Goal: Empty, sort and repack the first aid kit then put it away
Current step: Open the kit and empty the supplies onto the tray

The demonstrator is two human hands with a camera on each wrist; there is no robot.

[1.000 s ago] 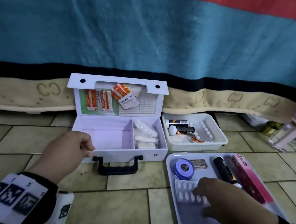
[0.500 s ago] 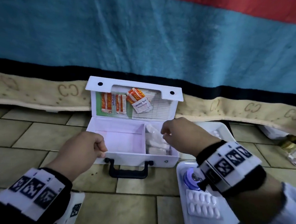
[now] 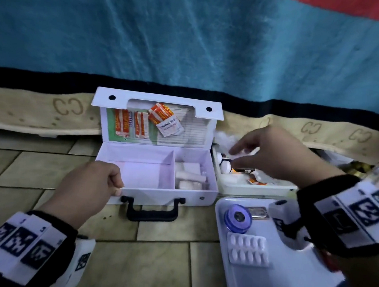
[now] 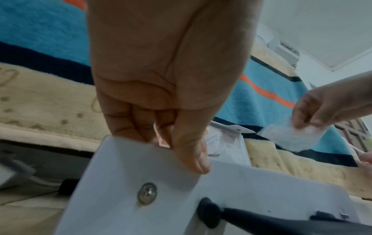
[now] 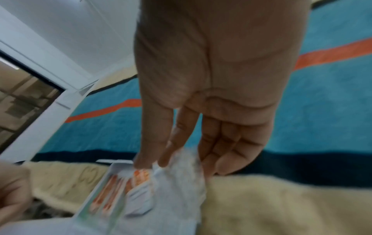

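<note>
Tiled floor | left hand grips kit rim | right hand has carried cotton, pinched, right of kit: emptying continues.

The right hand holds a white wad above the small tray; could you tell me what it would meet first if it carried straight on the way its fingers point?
Probably the open lid of the first aid kit: the right hand, pinching the cotton wad, points leftward toward it. Depth is unclear, so it might pass above the kit's right compartment instead.

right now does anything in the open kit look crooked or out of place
One thing: the alcohol pad sachet in the first aid kit lid sits tilted, overlapping an orange packet, while the two orange packets beside it stand straight. Nothing looks spilled or damaged.
</note>
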